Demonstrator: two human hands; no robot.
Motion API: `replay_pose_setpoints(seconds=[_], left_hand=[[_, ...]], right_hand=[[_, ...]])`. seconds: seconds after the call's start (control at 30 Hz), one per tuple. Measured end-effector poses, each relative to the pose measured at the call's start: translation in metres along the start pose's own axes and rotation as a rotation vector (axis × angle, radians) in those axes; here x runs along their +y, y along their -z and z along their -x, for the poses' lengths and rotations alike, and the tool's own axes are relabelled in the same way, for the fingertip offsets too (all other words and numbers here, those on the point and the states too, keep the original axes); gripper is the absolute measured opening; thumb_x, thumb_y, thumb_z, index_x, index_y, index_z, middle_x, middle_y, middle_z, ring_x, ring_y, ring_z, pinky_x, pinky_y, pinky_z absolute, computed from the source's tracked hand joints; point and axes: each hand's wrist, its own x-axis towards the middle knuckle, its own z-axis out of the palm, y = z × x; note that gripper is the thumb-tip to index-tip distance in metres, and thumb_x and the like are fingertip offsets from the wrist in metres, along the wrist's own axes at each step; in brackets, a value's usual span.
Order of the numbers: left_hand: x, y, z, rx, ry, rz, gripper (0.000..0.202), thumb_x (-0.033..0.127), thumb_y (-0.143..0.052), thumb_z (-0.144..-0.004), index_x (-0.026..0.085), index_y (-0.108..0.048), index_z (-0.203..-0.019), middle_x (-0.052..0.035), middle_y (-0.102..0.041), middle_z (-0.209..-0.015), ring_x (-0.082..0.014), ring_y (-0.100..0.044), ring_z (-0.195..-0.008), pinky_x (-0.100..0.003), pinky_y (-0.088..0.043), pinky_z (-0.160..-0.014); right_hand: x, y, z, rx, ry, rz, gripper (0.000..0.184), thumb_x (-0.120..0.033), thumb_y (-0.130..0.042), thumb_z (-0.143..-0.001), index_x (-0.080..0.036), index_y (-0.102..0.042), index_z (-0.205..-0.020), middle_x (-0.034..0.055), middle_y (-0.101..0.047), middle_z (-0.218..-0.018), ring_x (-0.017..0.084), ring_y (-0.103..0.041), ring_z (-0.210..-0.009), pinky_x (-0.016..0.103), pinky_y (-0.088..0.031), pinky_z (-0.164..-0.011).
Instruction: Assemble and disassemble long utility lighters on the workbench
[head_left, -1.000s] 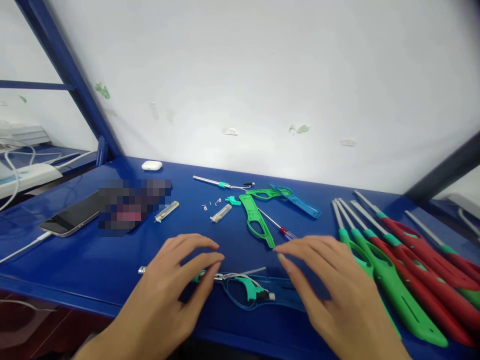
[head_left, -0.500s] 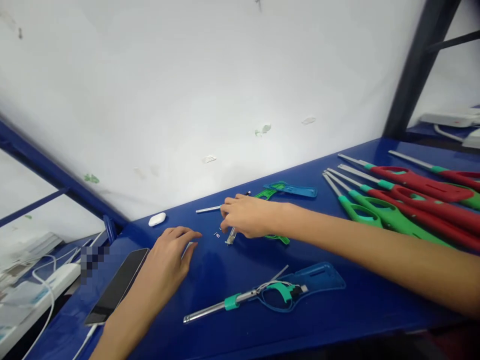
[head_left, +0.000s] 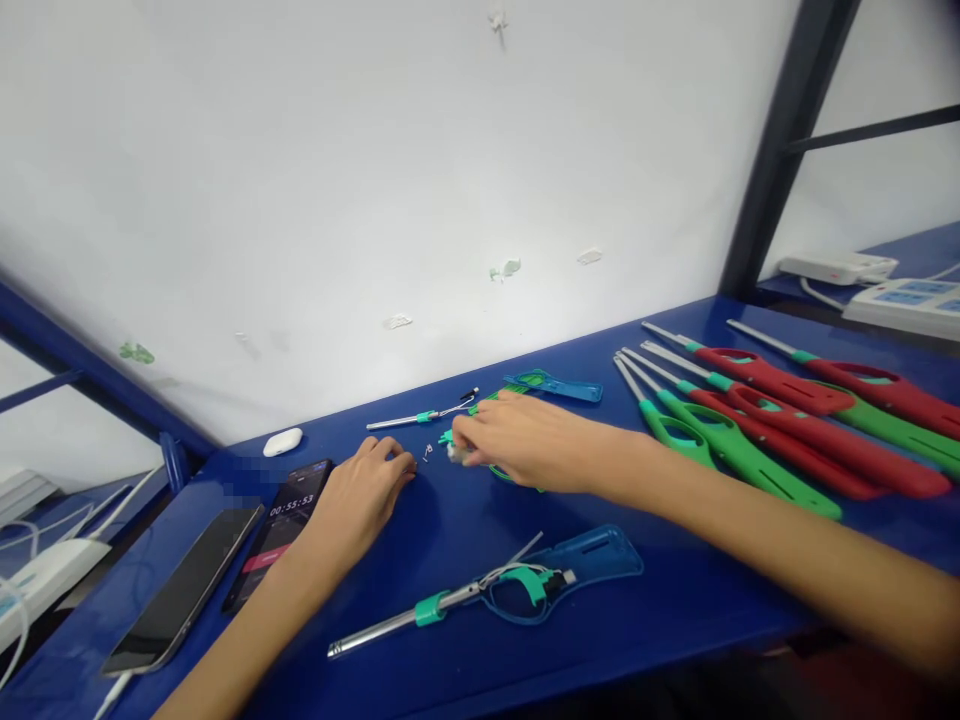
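My right hand (head_left: 517, 435) is closed over the middle of the table, its fingertips around a small whitish piece (head_left: 454, 453). A teal part (head_left: 447, 437) shows beside those fingers. My left hand (head_left: 366, 488) rests on the table with fingers curled and thumb and fingertips together; whatever they may pinch is hidden. Tiny loose bits (head_left: 427, 452) lie between the hands. Behind them is a metal lighter tube (head_left: 397, 422) with a teal collar and thin wires. Green handle shells (head_left: 517, 483) are partly under my right hand. Nearer me lies an opened blue lighter (head_left: 517, 590), its trigger and wires exposed.
Several red and green long-neck lighters (head_left: 787, 410) lie at the right. A blue handle shell (head_left: 566, 387) is near the wall (head_left: 450, 200). On the left are a phone showing a timer (head_left: 281, 525), a dark phone on a cable (head_left: 184, 590) and a white earbud case (head_left: 283, 442).
My left hand has gone from spread fingers to fingertips together on the table. My right hand now grips a small whitish piece; the clear part under it is no longer seen on the table. The view has shifted.
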Motion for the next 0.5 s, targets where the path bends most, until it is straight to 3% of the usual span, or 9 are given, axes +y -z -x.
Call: replay_pose_setpoints(seconds=[0.23,0.37,0.5], left_hand=[[0.007,-0.009,-0.001,0.032,0.062,0.076,0.016,0.027,-0.067,-0.103,0.015,-0.069,-0.114,-0.0076,-0.070,-0.116,-0.0229,-0.070,-0.103,-0.041,-0.062,-0.086],[-0.008,0.000,0.003,0.058,0.059,0.178,0.017,0.023,-0.056,-0.106,0.020,-0.072,-0.109,-0.0076,-0.072,-0.112,-0.0261,-0.068,-0.103,-0.042,-0.060,-0.087],[-0.025,0.009,0.005,0.031,0.009,0.271,0.021,0.031,-0.061,-0.101,0.027,-0.075,-0.116,-0.0053,-0.075,-0.112,-0.0256,-0.070,-0.099,-0.041,-0.059,-0.090]], right_hand=[[0.001,0.008,0.014,0.142,-0.111,-0.070,0.014,-0.007,-0.055,-0.101,-0.016,-0.061,-0.109,0.0045,-0.070,-0.091,0.018,-0.058,-0.079,0.032,-0.032,-0.074],[0.000,0.003,0.013,0.181,-0.119,-0.085,0.013,-0.011,-0.053,-0.103,-0.017,-0.062,-0.110,0.0051,-0.071,-0.092,0.020,-0.060,-0.081,0.033,-0.029,-0.074],[0.000,-0.001,0.014,0.187,-0.134,-0.094,0.018,-0.006,-0.058,-0.099,-0.017,-0.063,-0.113,0.0045,-0.072,-0.093,0.019,-0.062,-0.081,0.033,-0.029,-0.074]])
